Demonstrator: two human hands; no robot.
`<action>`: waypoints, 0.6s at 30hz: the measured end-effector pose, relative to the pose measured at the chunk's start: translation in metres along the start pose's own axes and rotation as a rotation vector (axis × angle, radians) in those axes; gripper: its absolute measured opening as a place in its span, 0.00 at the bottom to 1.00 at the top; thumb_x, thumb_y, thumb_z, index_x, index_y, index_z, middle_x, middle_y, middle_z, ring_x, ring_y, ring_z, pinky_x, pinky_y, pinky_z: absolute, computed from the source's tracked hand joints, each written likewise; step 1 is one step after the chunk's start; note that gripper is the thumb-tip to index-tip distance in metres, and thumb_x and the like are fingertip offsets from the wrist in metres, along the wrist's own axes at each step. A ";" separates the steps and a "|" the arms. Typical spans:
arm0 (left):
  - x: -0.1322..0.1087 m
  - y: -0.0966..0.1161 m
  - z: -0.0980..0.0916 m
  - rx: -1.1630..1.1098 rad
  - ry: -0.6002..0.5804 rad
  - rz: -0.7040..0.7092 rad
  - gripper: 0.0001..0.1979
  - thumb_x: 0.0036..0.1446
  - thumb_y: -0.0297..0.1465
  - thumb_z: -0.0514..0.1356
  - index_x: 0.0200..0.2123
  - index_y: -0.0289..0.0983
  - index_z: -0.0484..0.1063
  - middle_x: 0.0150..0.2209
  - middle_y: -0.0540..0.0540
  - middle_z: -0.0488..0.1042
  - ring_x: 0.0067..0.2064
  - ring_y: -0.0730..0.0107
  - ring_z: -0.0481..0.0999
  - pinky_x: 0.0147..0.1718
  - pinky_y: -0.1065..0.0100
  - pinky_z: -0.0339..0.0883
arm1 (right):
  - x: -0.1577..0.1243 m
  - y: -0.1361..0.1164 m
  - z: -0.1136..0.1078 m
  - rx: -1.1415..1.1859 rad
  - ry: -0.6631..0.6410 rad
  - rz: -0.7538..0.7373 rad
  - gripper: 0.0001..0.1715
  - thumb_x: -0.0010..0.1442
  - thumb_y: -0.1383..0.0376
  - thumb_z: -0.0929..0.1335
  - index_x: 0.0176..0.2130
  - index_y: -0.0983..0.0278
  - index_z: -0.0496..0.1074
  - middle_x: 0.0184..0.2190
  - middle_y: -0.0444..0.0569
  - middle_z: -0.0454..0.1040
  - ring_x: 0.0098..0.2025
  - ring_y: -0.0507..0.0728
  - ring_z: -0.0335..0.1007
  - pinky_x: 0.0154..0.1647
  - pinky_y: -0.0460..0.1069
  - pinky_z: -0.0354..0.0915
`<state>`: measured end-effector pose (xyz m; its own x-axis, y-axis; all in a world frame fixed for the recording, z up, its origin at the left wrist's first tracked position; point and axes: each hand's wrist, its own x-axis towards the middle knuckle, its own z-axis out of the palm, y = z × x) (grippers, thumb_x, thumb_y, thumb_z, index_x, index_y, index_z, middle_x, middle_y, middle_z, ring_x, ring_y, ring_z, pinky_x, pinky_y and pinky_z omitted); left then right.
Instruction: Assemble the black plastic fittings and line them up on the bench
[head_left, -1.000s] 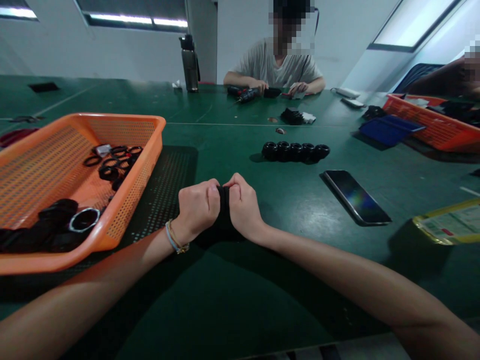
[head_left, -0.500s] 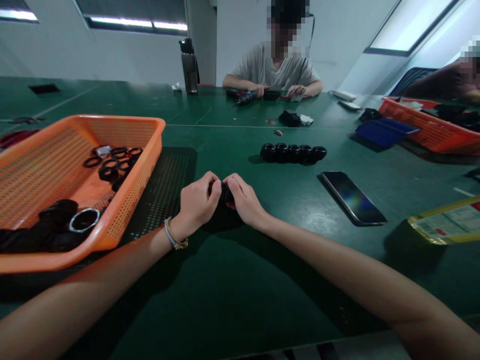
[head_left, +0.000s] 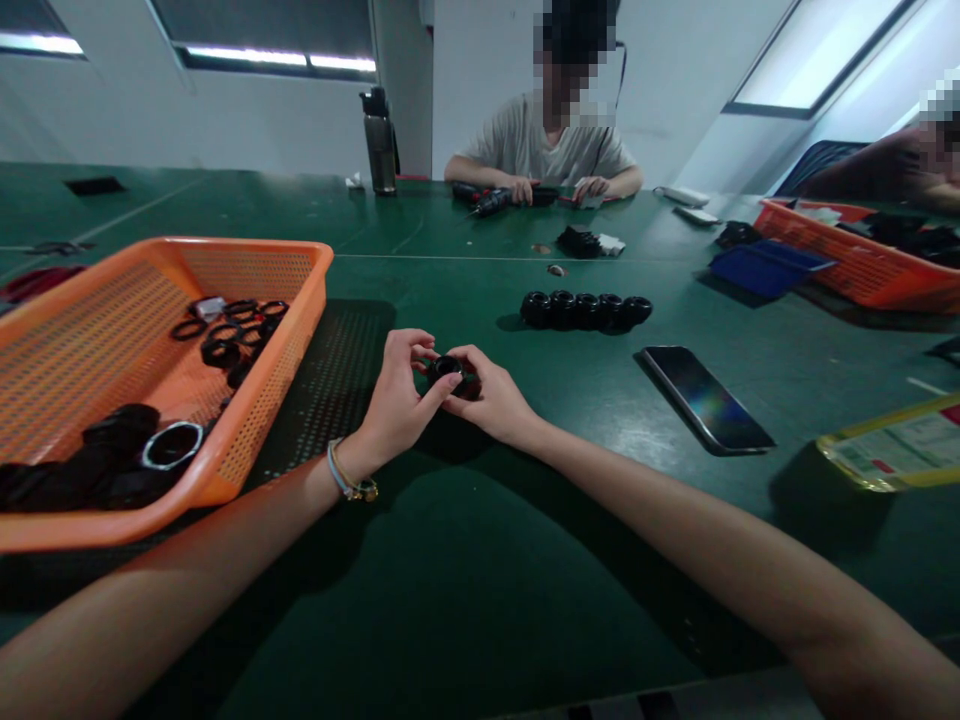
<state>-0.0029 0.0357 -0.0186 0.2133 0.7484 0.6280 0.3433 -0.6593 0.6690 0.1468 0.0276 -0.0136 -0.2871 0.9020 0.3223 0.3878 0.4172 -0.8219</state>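
Between my two hands, just above the green table (head_left: 420, 610), is a small black ring-shaped part (head_left: 447, 368) with its round opening tilted up toward me. My left hand (head_left: 409, 385) grips it from the left, the thumb across its near edge. From the other side my right hand (head_left: 491, 398) holds it too, fingers curled about its right side. Beyond my hands stands a row of several similar black round parts (head_left: 587, 309), close together. To the left, an orange basket (head_left: 281, 365) contains black rings (head_left: 221, 345), dark pieces and a silver-edged ring (head_left: 172, 444).
A phone (head_left: 705, 398) lies right of my hands, near a yellow-edged container (head_left: 892, 445). Further right are a blue tray (head_left: 769, 265) and another orange basket (head_left: 847, 255). Across the table sits a person (head_left: 555, 140) by a power drill (head_left: 491, 201). A bottle (head_left: 380, 145) stands at the back.
My fingers have shifted and loosened around the black part, and it has turned so that its round opening now shows. Before, my hands mostly covered it.
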 end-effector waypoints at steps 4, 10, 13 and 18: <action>-0.002 0.001 0.000 -0.032 -0.029 -0.033 0.13 0.56 0.31 0.54 0.44 0.40 0.55 0.43 0.45 0.59 0.44 0.66 0.70 0.40 0.62 0.68 | 0.004 0.007 -0.008 0.000 0.084 0.023 0.17 0.48 0.67 0.68 0.40 0.63 0.65 0.36 0.47 0.73 0.37 0.55 0.71 0.36 0.51 0.66; -0.001 0.003 -0.002 0.047 -0.061 -0.106 0.07 0.58 0.30 0.50 0.41 0.37 0.58 0.42 0.44 0.60 0.40 0.68 0.71 0.36 0.63 0.69 | 0.015 0.031 -0.029 -0.101 0.183 0.075 0.24 0.48 0.64 0.69 0.45 0.63 0.62 0.37 0.50 0.75 0.39 0.58 0.73 0.42 0.56 0.67; 0.000 0.005 -0.002 0.092 -0.120 -0.096 0.06 0.58 0.29 0.50 0.41 0.37 0.58 0.42 0.45 0.61 0.38 0.69 0.71 0.36 0.63 0.69 | 0.018 0.040 -0.039 -0.182 0.264 0.075 0.23 0.48 0.62 0.69 0.44 0.62 0.63 0.36 0.50 0.76 0.38 0.59 0.73 0.41 0.56 0.67; -0.001 0.006 -0.002 0.163 -0.193 -0.088 0.06 0.57 0.28 0.50 0.40 0.37 0.58 0.42 0.43 0.60 0.38 0.68 0.71 0.36 0.61 0.69 | 0.022 0.056 -0.063 -0.345 0.592 0.039 0.22 0.52 0.57 0.67 0.45 0.62 0.62 0.38 0.52 0.72 0.39 0.60 0.70 0.41 0.56 0.66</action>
<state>-0.0027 0.0310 -0.0143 0.3412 0.8124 0.4728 0.5080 -0.5826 0.6345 0.2175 0.0779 -0.0224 0.2219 0.7851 0.5782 0.6730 0.3058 -0.6735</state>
